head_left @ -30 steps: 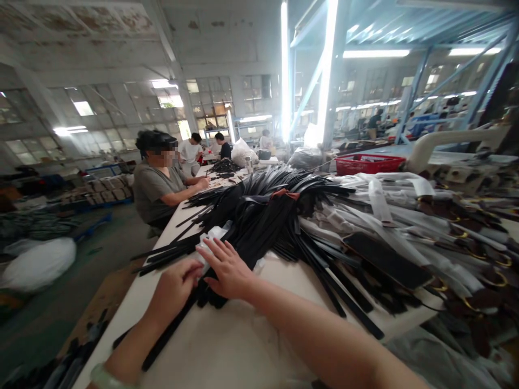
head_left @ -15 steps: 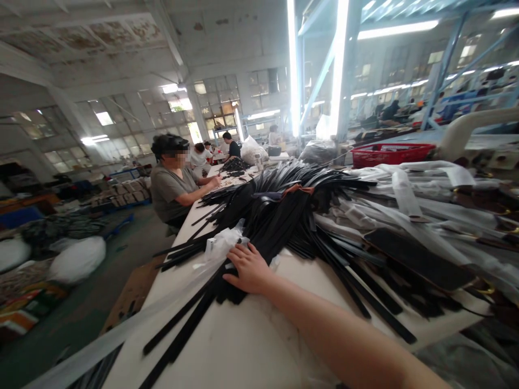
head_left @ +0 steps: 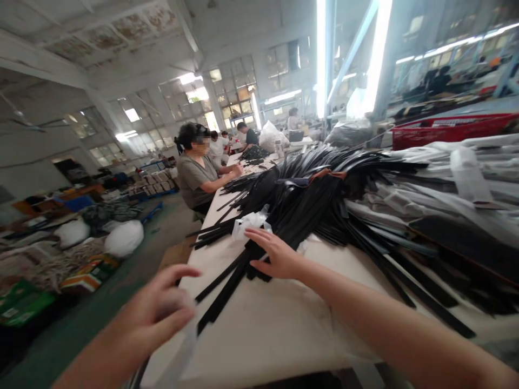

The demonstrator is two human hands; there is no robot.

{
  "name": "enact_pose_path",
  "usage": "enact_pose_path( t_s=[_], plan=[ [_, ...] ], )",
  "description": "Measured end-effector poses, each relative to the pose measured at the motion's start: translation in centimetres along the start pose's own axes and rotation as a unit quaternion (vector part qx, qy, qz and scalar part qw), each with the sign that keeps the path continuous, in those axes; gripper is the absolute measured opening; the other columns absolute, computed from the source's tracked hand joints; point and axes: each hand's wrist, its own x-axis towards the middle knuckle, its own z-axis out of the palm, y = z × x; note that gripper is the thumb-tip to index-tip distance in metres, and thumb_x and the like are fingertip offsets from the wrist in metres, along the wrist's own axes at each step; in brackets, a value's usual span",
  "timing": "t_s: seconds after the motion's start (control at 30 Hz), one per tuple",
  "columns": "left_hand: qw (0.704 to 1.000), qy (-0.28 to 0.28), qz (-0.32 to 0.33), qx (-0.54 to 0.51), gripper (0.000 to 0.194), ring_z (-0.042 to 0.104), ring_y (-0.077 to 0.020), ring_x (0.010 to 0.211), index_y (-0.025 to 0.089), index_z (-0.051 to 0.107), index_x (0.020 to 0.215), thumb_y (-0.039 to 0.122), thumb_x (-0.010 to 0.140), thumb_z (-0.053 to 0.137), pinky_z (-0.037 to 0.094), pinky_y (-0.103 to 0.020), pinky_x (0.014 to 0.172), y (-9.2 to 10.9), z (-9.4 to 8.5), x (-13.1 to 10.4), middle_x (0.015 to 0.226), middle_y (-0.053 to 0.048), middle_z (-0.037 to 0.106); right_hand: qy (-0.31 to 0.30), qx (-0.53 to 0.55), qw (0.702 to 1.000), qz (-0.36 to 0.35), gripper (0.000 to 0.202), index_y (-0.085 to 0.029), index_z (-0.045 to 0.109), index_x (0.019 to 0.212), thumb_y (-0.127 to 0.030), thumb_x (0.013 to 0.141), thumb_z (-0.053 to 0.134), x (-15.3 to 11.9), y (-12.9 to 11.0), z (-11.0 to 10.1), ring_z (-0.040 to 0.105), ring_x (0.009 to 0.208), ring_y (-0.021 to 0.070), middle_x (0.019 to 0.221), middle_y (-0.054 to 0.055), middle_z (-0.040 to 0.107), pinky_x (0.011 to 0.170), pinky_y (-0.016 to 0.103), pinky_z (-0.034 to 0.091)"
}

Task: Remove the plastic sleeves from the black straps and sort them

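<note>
My right hand (head_left: 275,254) lies with fingers stretched over a bundle of black strips (head_left: 300,216) on the table. Its fingertips reach crumpled translucent plastic film (head_left: 249,222) beside the bundle. At the lower left is my left hand (head_left: 170,302), somewhat blurred, with index finger and thumb apart. Its other fingers curl around whitish plastic film, and a strip of that film (head_left: 180,354) hangs below it over the table edge. Loose ends of black strips (head_left: 227,289) stick out between the two hands.
The pale table (head_left: 259,335) carries a big heap of black strips and, on the right, white-wrapped straps (head_left: 425,200). A red basket (head_left: 450,132) stands behind them. A co-worker (head_left: 198,173) is at the table's left side. White sacks (head_left: 124,239) lie on the floor.
My left hand has come into view at the lower left. The film that stretched away from the bundle now hangs from it. My right hand stays on the bundle; the view has turned left.
</note>
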Motion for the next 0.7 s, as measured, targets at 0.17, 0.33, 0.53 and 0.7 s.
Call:
enact_pose_path(
  t_s=[0.17,0.33,0.53,0.7],
  plan=[
    [0.992,-0.11,0.038,-0.044,0.043,0.051,-0.0128,0.048,0.013,0.054,0.1,0.028,0.065,0.073,0.035,-0.019,0.044,1.6,4.2,10.7,0.055,0.003,0.057,-0.158,0.455,0.858,0.178,0.066,-0.021,0.046,0.133,-0.043,0.076,0.069,-0.1,-1.0,0.0,0.068,0.09,0.0213,0.109,0.011,0.067,0.082,0.042,0.053],
    [0.989,0.041,0.078,-0.12,0.034,0.057,-0.0137,0.058,0.012,0.057,0.083,0.023,0.058,0.076,0.042,-0.02,0.053,-0.1,6.8,15.6,0.065,-0.002,0.062,-0.061,0.442,0.837,0.316,0.047,-0.009,0.063,0.083,-0.041,0.057,0.085,0.3,0.7,0.1,0.061,0.054,0.0102,0.069,0.003,0.065,0.056,0.025,0.053],
    [0.905,0.015,-0.001,-0.426,0.062,0.056,-0.0115,0.057,0.01,0.056,0.107,0.034,0.057,0.084,0.045,-0.02,0.054,-2.1,8.6,15.4,0.073,-0.004,0.065,-0.045,0.442,0.849,0.287,0.047,-0.011,0.063,0.081,-0.045,0.057,0.085,0.7,0.1,0.9,0.048,0.046,0.0022,0.07,0.002,0.067,0.043,0.013,0.035],
    [0.903,0.102,0.035,-0.417,0.066,0.058,-0.0121,0.061,0.012,0.051,0.11,0.024,0.054,0.083,0.044,-0.018,0.059,-1.8,8.8,15.5,0.068,-0.003,0.065,-0.17,0.397,0.851,0.299,0.045,-0.01,0.065,0.072,-0.044,0.052,0.087,0.3,-0.8,1.0,0.054,0.052,0.0056,0.062,-0.003,0.063,0.052,0.016,0.045]
  ],
)
